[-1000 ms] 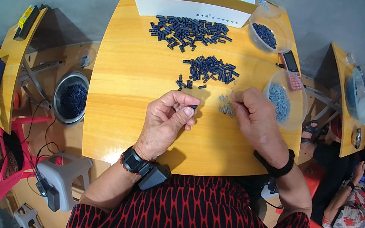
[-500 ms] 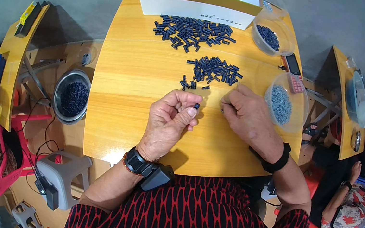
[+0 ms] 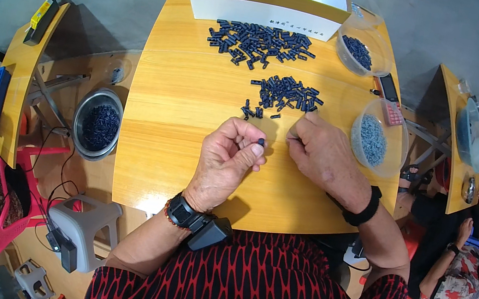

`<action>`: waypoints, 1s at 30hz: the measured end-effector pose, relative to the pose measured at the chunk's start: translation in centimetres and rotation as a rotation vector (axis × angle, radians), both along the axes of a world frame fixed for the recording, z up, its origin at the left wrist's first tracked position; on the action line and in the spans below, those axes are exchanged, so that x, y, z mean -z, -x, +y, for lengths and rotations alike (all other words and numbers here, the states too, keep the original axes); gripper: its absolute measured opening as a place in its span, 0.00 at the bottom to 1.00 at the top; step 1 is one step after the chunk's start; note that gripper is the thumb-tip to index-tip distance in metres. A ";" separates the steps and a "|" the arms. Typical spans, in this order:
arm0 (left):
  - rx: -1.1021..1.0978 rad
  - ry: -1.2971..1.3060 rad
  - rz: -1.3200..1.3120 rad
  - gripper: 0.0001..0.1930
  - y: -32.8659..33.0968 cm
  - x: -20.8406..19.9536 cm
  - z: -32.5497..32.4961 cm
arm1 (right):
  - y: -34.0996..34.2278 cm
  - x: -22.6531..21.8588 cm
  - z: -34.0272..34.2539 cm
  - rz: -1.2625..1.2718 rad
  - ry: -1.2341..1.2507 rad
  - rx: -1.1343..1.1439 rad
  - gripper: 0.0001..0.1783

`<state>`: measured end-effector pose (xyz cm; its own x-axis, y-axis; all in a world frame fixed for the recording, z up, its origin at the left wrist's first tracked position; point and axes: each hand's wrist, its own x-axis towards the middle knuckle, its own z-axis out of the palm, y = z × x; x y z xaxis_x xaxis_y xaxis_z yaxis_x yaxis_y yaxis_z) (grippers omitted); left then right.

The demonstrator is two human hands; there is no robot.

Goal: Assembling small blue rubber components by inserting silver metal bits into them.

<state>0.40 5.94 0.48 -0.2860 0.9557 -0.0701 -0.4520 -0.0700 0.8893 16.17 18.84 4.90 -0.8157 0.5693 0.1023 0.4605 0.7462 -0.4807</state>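
My left hand (image 3: pixel 221 162) is closed, pinching a small dark blue cylindrical plastic piece (image 3: pixel 261 142) between thumb and fingertips, its end sticking up. Just to the right, my right hand (image 3: pixel 325 153) hovers over the table with its fingers curled together. Whatever those fingertips hold, if anything, is hidden. Beyond both hands lies a pile of dark blue plastic pieces (image 3: pixel 288 94), with several loose pieces (image 3: pixel 251 111) at its near left side. A clear bowl (image 3: pixel 403 154) beside my right hand contains tiny grey-blue parts (image 3: pixel 372 140).
A larger spread of dark cylindrical pieces (image 3: pixel 255 43) lies before a white and gold box (image 3: pixel 263 16). Another clear bowl (image 3: pixel 341 53) of dark pieces, a phone (image 3: pixel 389 86) and a pink calculator (image 3: pixel 393 114) line the table's right side. A metal basin (image 3: pixel 77 132) stands left, below table height.
The whole view has shifted slightly. My right hand has drawn a little closer to the left one, its fingers still curled. My left hand keeps its pinch on the dark piece.
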 end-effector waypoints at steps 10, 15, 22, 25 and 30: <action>-0.015 -0.015 -0.141 0.05 0.2 -0.5 0.1 | -0.1 -0.9 -1.1 0.377 0.860 0.049 0.03; -0.059 -0.035 -0.084 0.05 0.4 -0.1 0.1 | 0.2 -0.5 -1.5 0.472 0.954 0.071 0.02; -0.048 -0.035 -0.235 0.05 0.6 0.0 0.1 | 1.0 -0.5 -1.8 0.519 0.920 0.050 0.02; -0.038 -0.040 -0.268 0.05 0.6 -0.2 0.1 | 1.4 -0.8 -2.1 0.492 0.852 0.056 0.02; -0.036 -0.039 -0.265 0.05 0.6 0.0 0.0 | 1.6 -0.3 -1.9 0.468 0.703 0.045 0.04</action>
<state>-0.20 5.97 0.50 -0.2967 0.9485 -0.1105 -0.6650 -0.1222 0.7368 14.56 16.92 5.19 -0.7523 0.6579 0.0331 0.1209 0.1873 -0.9748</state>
